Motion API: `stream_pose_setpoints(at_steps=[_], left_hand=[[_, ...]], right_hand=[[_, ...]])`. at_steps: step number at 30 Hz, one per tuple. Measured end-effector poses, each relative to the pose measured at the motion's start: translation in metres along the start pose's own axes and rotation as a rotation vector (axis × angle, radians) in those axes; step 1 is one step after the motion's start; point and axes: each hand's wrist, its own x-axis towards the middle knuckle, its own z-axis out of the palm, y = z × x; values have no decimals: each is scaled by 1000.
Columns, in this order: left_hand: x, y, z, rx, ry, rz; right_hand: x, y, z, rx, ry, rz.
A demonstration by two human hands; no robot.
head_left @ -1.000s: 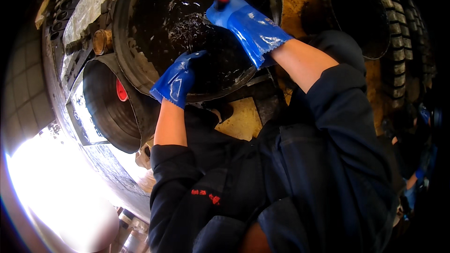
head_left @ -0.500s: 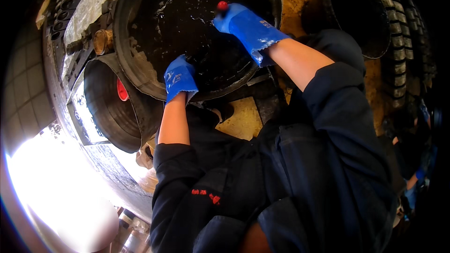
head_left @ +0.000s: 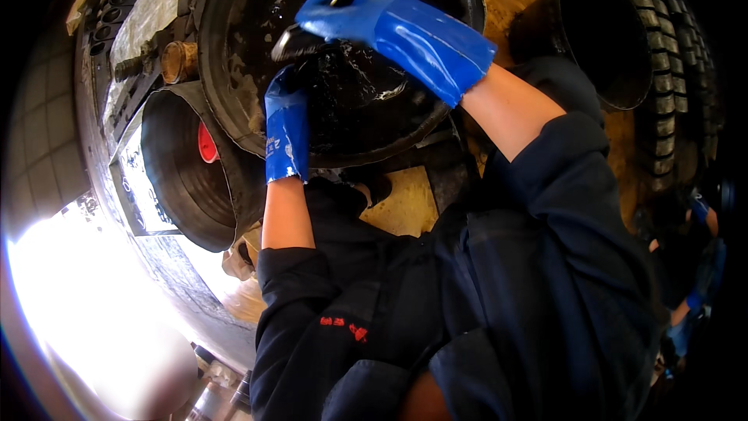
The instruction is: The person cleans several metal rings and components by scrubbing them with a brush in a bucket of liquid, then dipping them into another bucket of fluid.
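Both my hands wear blue rubber gloves over a large round black tub [head_left: 215,62] holding dark, shiny liquid. My right hand [head_left: 347,15] is closed around a brush [head_left: 294,44] whose dark handle ends in a red tip. The brush's head points down and left, just above my left hand. My left hand [head_left: 287,113] reaches over the tub's near left side, its fingers curled and darkened by wet. Whatever lies in those fingers blends into the dark liquid, so I cannot make it out.
Left of the tub, a dark round container [head_left: 183,171] lies tipped, with a red disc [head_left: 207,143] inside. At right stand a dark bucket [head_left: 561,39] and a ridged, tread-like black stack [head_left: 658,70]. Another person's blue-gloved hand [head_left: 693,300] shows at the far right edge.
My right hand has swung left with the brush, bringing its head into view above the liquid. My left hand has moved slightly up and left, its fingers now closer to the brush.
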Motion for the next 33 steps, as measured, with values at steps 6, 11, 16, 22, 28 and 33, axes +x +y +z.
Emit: stream_pose_setpoints(at_steps=[6,11,16,22,28,33], left_hand=[[-22,35,-14,-649,-34,-225],[-30,60,-18,-813,-91,-236],[-31,46,-10,-806,-152,-195],[-31,27,-19,-780,-105,-179],[-35,59,-13,-734,-126,-317],[-39,55,-14,-701,-59,-191]], right_hand=[[-26,-34,9,-257,72,109],[-16,39,-3,169,282,146],[-28,77,-8,154,315,589],[-25,36,10,-152,440,457],[-13,-5,24,4,64,96],[-19,18,17,-353,241,26]])
